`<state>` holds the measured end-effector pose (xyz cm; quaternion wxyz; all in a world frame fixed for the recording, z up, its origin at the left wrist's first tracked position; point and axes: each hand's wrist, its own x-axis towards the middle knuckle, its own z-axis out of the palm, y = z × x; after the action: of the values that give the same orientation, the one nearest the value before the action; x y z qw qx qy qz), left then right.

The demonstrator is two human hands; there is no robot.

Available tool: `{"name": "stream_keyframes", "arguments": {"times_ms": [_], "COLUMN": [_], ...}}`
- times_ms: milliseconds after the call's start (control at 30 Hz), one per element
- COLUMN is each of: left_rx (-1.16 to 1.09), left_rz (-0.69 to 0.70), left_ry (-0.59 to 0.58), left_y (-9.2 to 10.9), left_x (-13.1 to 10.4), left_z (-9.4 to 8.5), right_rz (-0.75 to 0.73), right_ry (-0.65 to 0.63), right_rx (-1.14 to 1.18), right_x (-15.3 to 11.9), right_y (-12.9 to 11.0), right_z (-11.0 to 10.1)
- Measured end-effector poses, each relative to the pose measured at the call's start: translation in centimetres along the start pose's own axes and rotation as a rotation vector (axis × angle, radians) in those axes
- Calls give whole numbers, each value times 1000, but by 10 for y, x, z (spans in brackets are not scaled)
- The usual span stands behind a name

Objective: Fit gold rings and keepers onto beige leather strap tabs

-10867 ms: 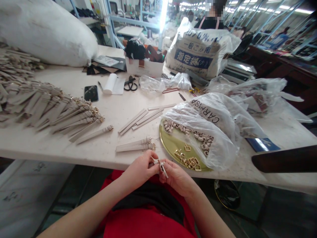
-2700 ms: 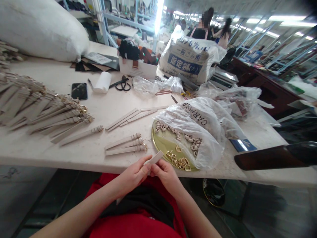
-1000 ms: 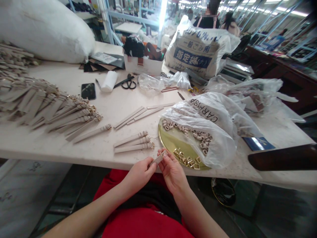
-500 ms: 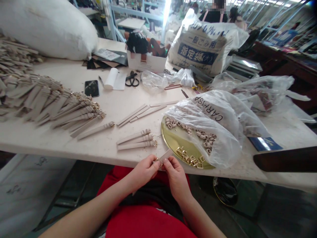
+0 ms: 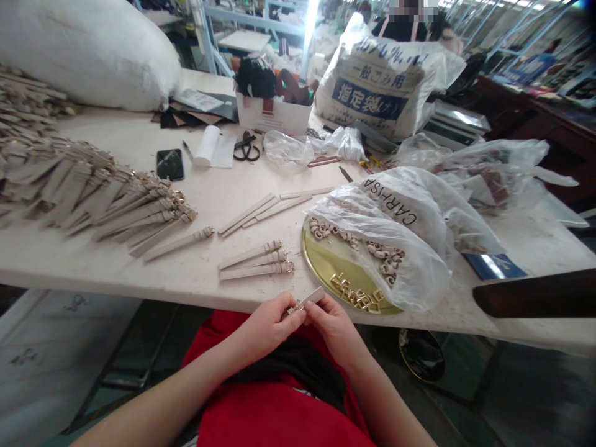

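Note:
Both hands meet just off the table's front edge, over my lap. My left hand (image 5: 278,321) is closed on a beige strap (image 5: 313,296), with a bit of gold-coloured metal showing at its fingertips. Pinching the same strap from the other side is my right hand (image 5: 333,324); the fingers hide much of it. Just beyond lie several finished-looking straps with buckles (image 5: 255,270). Right of them, gold-coloured buckles (image 5: 357,294) and small beige loops (image 5: 390,266) rest on a round gold tray (image 5: 313,253), partly under a clear plastic bag (image 5: 410,217).
A large heap of buckled straps (image 5: 88,180) covers the left side. Loose plain straps (image 5: 249,212), a phone (image 5: 170,164), a paper roll (image 5: 207,147) and black scissors (image 5: 246,149) lie farther back. A dark bar (image 5: 535,292) juts in at right. Another person (image 5: 403,28) is behind the sacks.
My fingers have shifted along the strap: the left thumb now reaches farther right over it, and the strap's free end sits slightly lower. The things on the table stay put.

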<state>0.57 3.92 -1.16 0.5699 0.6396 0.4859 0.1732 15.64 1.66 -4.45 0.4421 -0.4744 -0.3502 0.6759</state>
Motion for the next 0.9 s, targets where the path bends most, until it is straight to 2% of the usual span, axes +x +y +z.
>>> {"name": "stream_keyframes", "arguments": {"times_ms": [100,233,300,400,533,633,767,833,900], "left_rx": [-20,8,58,99,27,20,165,208,189], "left_rz": [-17,-36,-46,-30,16,-26,-50,-28,-10], "left_ry": [-38,1,22,-5,-87,-99,9,36,30], "left_y": [-1,-9,-11,-5,10,14,9,7,7], "left_x": [0,5,5,1,-7,-7,1,3,4], "left_z": [-1,-1,0,0,-3,-4,-2,0,1], "right_rz": [53,-145,-174,-12,203,179,-3,8,89], "right_ry": [-34,49,51,-22,-163,-176,-36,-3,-30], "right_rx": [100,-103,-148,-24,247,235,22,58,194], "right_x": [-1,-5,-5,-4,-3,-6,-8,-9,-8], "right_y": [2,-3,-6,-4,1,-1,-7,-7,-7], "right_z": [0,5,6,1,-7,-7,0,2,3]}}
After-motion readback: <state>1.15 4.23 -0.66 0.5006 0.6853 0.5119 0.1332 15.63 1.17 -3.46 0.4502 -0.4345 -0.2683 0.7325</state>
